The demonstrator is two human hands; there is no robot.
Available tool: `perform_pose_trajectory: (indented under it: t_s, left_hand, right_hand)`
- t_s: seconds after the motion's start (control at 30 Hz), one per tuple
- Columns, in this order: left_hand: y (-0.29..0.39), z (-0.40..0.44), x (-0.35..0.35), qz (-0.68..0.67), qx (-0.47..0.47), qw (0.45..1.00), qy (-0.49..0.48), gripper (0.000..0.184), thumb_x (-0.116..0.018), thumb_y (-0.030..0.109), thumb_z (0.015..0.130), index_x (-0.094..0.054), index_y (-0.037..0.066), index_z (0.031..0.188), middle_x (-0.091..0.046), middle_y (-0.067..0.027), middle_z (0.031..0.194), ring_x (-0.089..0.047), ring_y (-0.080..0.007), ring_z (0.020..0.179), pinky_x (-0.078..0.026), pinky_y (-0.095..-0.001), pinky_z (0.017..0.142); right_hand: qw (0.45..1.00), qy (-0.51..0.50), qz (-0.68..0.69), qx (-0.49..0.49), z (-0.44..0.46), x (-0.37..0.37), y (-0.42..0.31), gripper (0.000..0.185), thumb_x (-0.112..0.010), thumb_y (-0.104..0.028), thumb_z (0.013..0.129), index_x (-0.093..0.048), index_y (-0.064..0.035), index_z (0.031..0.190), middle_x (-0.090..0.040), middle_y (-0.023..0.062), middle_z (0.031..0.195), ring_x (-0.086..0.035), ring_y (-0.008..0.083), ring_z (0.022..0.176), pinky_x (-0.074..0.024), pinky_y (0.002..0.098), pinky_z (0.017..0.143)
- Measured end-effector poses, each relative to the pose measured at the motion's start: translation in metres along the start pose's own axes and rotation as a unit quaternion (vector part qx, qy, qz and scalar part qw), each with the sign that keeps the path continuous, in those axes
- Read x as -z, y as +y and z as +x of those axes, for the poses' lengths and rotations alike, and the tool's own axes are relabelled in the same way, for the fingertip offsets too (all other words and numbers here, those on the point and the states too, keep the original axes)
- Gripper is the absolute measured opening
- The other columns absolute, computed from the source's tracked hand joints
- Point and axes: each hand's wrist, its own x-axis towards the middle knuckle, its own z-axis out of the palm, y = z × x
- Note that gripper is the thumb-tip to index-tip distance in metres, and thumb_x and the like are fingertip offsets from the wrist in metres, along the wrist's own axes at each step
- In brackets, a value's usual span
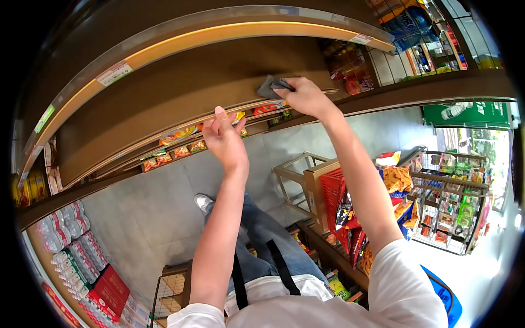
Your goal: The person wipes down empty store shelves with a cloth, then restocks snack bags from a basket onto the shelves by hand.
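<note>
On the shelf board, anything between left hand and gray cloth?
Head view: bare brown shelf board between left hand and gray cloth; nothing lies on that stretch.

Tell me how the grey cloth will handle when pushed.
The grey cloth is probably floppy, since it bunches in folds at the right hand. It looks thin, so likely light. Being crumpled, it should wrinkle, not roll.
</note>
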Motion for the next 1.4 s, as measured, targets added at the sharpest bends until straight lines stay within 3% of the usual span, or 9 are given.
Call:
perform_pose_trajectory:
  t_s: [0.17,0.3,0.43,0.83,0.9,1.07,1.23,1.3,1.4]
  left_hand:
    - [-0.011,-0.025,-0.046,0.041,0.048,0.997,-0.043,0.052,-0.068,0.031,0.093,-0.039,-0.003,0.119,-0.060,-0.0151,0.108,-0.064,-0.0259,0.099,-0.061,-0.0380,0.083]
    - [-0.035,-0.027,-0.067,-0.060,0.072,0.991,-0.099,0.038,-0.065,0.022,0.096,-0.042,-0.005,0.111,-0.063,-0.0164,0.094,-0.063,-0.0166,0.086,-0.060,-0.0336,0.079]
    - [-0.036,-0.028,-0.066,-0.034,0.072,0.994,-0.076,0.030,-0.062,0.020,0.097,-0.043,-0.003,0.100,-0.063,-0.0156,0.093,-0.066,-0.0215,0.089,-0.060,-0.0368,0.086]
    - [-0.028,-0.028,-0.065,0.031,0.100,0.993,-0.061,0.036,-0.061,0.025,0.098,-0.044,-0.005,0.106,-0.058,-0.0186,0.107,-0.065,-0.0289,0.102,-0.058,-0.0409,0.092]
    - [-0.025,-0.026,-0.065,0.033,0.106,0.992,-0.066,0.034,-0.061,0.023,0.098,-0.041,-0.004,0.106,-0.059,-0.0180,0.104,-0.066,-0.0255,0.100,-0.058,-0.0392,0.092]
    - [-0.034,-0.021,-0.058,0.017,0.111,0.990,-0.090,0.032,-0.061,0.022,0.098,-0.044,-0.003,0.107,-0.061,-0.0156,0.102,-0.066,-0.0248,0.100,-0.059,-0.0357,0.086]
    - [-0.027,-0.025,-0.060,0.024,0.109,0.991,-0.075,0.034,-0.064,0.024,0.096,-0.046,-0.004,0.101,-0.062,-0.0169,0.100,-0.067,-0.0248,0.098,-0.060,-0.0368,0.086]
    - [-0.028,-0.026,-0.061,0.020,0.106,0.992,-0.061,0.035,-0.065,0.024,0.096,-0.046,-0.005,0.099,-0.062,-0.0173,0.099,-0.067,-0.0249,0.098,-0.060,-0.0372,0.086]
    - [-0.033,-0.024,-0.058,0.007,0.095,0.993,-0.075,0.038,-0.069,0.029,0.093,-0.041,0.004,0.093,-0.059,-0.0164,0.103,-0.066,-0.0316,0.102,-0.059,-0.0429,0.090]
  right_hand:
    - [0.999,0.031,-0.017,0.025,-0.004,-0.005,0.000,0.028,-0.061,-0.023,0.089,-0.069,-0.0017,0.106,-0.066,0.0186,0.075,-0.060,0.0260,0.065,-0.0485,0.0380,0.068]
    - [0.996,0.020,0.090,0.011,-0.012,-0.013,0.001,0.030,-0.059,-0.017,0.089,-0.066,0.0053,0.107,-0.068,0.0221,0.079,-0.070,0.0311,0.079,-0.0523,0.0421,0.077]
    - [0.989,0.083,-0.045,0.115,-0.016,-0.008,0.005,0.030,-0.058,-0.013,0.086,-0.065,0.0068,0.108,-0.067,0.0285,0.097,-0.064,0.0415,0.096,-0.0501,0.0453,0.088]
    - [0.941,0.309,-0.105,-0.090,-0.007,0.034,0.050,0.021,-0.059,-0.008,0.084,-0.068,0.0023,0.100,-0.068,0.0257,0.094,-0.065,0.0412,0.097,-0.0530,0.0449,0.085]
    - [0.915,0.400,-0.033,0.032,-0.002,0.023,0.035,0.023,-0.058,-0.002,0.085,-0.066,0.0025,0.106,-0.066,0.0275,0.095,-0.063,0.0442,0.097,-0.0523,0.0468,0.083]
    - [0.940,0.189,-0.147,0.245,0.012,-0.037,0.030,0.036,-0.060,0.001,0.080,-0.065,0.0003,0.115,-0.061,0.0250,0.122,-0.055,0.0382,0.120,-0.0443,0.0417,0.105]
    - [0.967,0.196,-0.132,0.090,0.020,0.002,0.049,0.030,-0.058,-0.001,0.081,-0.067,0.0010,0.110,-0.058,0.0293,0.124,-0.055,0.0405,0.119,-0.0462,0.0432,0.102]
    - [0.949,0.280,-0.127,0.067,0.036,0.017,0.088,0.019,-0.060,-0.005,0.078,-0.069,0.0024,0.094,-0.067,0.0265,0.096,-0.066,0.0448,0.090,-0.0554,0.0470,0.083]
    - [0.951,0.288,-0.110,-0.003,0.045,0.038,0.087,0.025,-0.060,-0.006,0.079,-0.070,-0.0014,0.101,-0.066,0.0294,0.091,-0.064,0.0445,0.093,-0.0547,0.0497,0.082]
